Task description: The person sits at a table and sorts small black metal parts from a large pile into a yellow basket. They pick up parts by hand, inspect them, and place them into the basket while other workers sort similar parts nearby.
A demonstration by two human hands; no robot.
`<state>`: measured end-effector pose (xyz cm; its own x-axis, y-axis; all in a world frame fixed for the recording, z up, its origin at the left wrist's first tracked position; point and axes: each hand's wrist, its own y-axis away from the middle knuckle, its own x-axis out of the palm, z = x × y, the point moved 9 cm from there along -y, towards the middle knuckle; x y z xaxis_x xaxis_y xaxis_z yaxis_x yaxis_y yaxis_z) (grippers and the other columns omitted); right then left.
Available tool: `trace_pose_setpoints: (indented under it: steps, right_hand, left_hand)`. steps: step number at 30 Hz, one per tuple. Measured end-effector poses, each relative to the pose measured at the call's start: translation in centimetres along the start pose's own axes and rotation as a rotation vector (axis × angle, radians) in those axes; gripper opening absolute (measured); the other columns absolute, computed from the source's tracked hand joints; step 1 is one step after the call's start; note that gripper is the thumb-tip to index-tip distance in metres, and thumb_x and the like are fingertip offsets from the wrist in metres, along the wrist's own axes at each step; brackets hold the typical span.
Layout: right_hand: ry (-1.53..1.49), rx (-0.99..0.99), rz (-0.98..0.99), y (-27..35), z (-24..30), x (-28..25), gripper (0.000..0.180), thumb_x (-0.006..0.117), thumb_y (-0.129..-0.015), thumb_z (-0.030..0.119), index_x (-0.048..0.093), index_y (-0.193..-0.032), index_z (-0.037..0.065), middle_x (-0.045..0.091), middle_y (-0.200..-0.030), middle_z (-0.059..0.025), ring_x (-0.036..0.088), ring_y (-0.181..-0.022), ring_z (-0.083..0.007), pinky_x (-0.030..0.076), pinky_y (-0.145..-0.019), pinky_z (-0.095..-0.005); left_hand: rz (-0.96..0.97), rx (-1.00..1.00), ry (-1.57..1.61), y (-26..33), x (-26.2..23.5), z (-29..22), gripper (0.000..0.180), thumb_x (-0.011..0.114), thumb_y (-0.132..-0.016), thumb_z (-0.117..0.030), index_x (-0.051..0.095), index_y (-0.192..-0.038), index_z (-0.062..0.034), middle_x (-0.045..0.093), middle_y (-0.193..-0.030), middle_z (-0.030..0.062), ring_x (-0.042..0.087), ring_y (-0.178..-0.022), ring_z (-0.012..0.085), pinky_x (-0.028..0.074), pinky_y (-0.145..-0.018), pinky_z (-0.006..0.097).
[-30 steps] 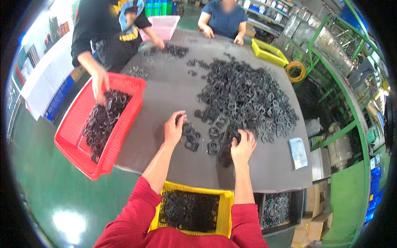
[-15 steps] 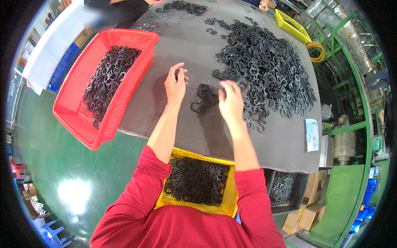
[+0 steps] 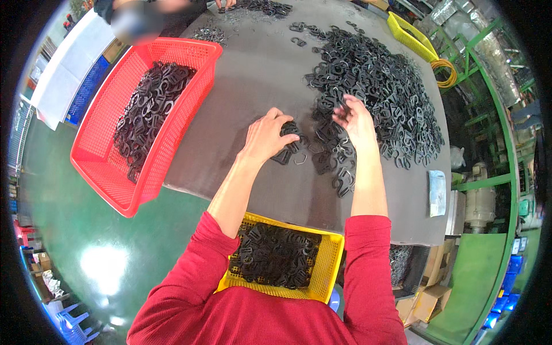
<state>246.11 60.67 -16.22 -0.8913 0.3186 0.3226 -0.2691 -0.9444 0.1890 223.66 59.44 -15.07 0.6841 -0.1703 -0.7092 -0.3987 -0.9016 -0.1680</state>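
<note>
Black plastic hooks, some with thin metal wire parts, lie in a broad pile [image 3: 379, 98] on the grey table [image 3: 230, 103]. My left hand [image 3: 265, 135] is closed over a small cluster of hooks [image 3: 292, 138] left of the pile, thumb and fingers around them. Over the pile's near left edge is my right hand [image 3: 357, 122], its fingers bent and smeared by motion, so a hook in it cannot be made out. Loose hooks [image 3: 344, 181] lie just below it. In front of my body, a yellow basket [image 3: 328, 267] holds many black hooks [image 3: 276, 253].
A red basket [image 3: 172, 138] of hooks stands at the left. Across the table a person's hand [image 3: 227, 4] is near another hook heap [image 3: 261, 8]. A yellow basket [image 3: 411, 37] is at the far right, a light blue packet [image 3: 437, 192] at the right edge.
My left hand has moved right and down onto the small cluster. My right hand has moved right and up to the pile. Hooks now lie between cluster and pile.
</note>
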Motion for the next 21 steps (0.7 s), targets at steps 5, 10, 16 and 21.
trace_pose_setpoints:
  steps: [5, 10, 16, 21]
  right_hand:
    - [1.221, -0.015, -0.264, -1.3, 0.6, -2.1, 0.054, 0.069, -0.071, 0.050, 0.059, -0.100, 0.005, 0.065, -0.089, -0.0113, 0.063, -0.083, -0.0254, 0.049, -0.073, -0.0354]
    - [1.520, -0.091, -0.141, -1.0, -0.3, 2.6, 0.046, 0.071, -0.071, 0.043, 0.063, -0.097, 0.005, 0.064, -0.100, -0.0166, 0.061, -0.095, -0.0334, 0.048, -0.080, -0.0413]
    - [1.306, -0.157, -0.017, 0.0, 0.0, 2.9, 0.030, 0.060, -0.082, 0.037, 0.067, -0.090, 0.009, 0.067, -0.079, -0.0112, 0.064, -0.082, -0.0308, 0.049, -0.072, -0.0392]
    - [0.793, 0.072, 0.049, 2.6, 1.1, 0.2, 0.029, 0.056, -0.088, 0.029, 0.063, -0.107, 0.009, 0.068, -0.094, -0.0063, 0.065, -0.081, -0.0182, 0.047, -0.061, -0.0291]
  left_hand:
    - [-0.128, 0.029, -0.009, -0.2, 0.0, 0.6, 0.029, 0.065, -0.078, -0.022, 0.064, -0.102, -0.0060, 0.061, -0.100, 0.0108, 0.061, -0.089, 0.0308, 0.048, -0.078, 0.039]
    - [-0.258, -0.001, 0.039, -1.0, -2.1, 1.4, 0.024, 0.060, -0.084, -0.025, 0.066, -0.097, -0.0060, 0.064, -0.084, 0.0103, 0.063, -0.084, 0.0289, 0.048, -0.074, 0.036]
    - [-0.144, 0.013, -0.084, 0.0, -0.8, 0.4, 0.038, 0.073, -0.073, -0.028, 0.063, -0.100, -0.0041, 0.057, -0.095, 0.0111, 0.061, -0.087, 0.0315, 0.049, -0.074, 0.040]
    - [-0.114, -0.046, 0.119, 0.0, -0.3, 1.1, 0.037, 0.073, -0.071, -0.021, 0.062, -0.103, -0.0062, 0.060, -0.094, 0.0106, 0.061, -0.087, 0.0279, 0.047, -0.076, 0.038]
